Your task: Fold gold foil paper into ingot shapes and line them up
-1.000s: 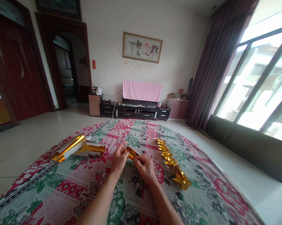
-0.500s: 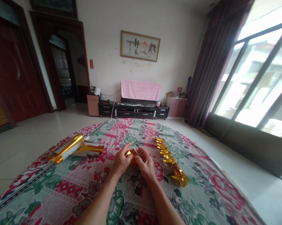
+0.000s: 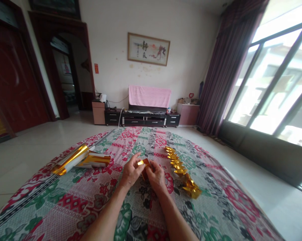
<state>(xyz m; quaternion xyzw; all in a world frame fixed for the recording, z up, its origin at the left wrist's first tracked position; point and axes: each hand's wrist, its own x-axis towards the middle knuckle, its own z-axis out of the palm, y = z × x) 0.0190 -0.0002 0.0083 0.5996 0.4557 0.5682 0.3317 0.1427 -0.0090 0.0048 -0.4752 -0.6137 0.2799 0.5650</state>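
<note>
Between my two hands is a small piece of gold foil paper [image 3: 146, 163], partly folded and held just above the patterned cloth. My left hand [image 3: 132, 171] grips its left side between thumb and fingers. On the other side, my right hand [image 3: 154, 174] pinches it with the fingers curled in. Much of the paper is hidden behind my thumbs. To the right lies a row of folded gold foil pieces [image 3: 179, 167], several of them, set close together and running away from me. Sheets of gold foil paper [image 3: 72, 160], loosely curled with white undersides, rest at the left.
A flowered red, green and grey cloth [image 3: 95, 201] covers the rounded surface before me. Beyond it stand a low black TV cabinet [image 3: 143, 119] and a pink towel [image 3: 149, 96] draped over a screen. A purple curtain [image 3: 223, 73] hangs by the window.
My right fingers have curled in closer around the gold foil paper, and more of its inner face shows between my thumbs. The view has shifted slightly; the row and sheets lie as before.
</note>
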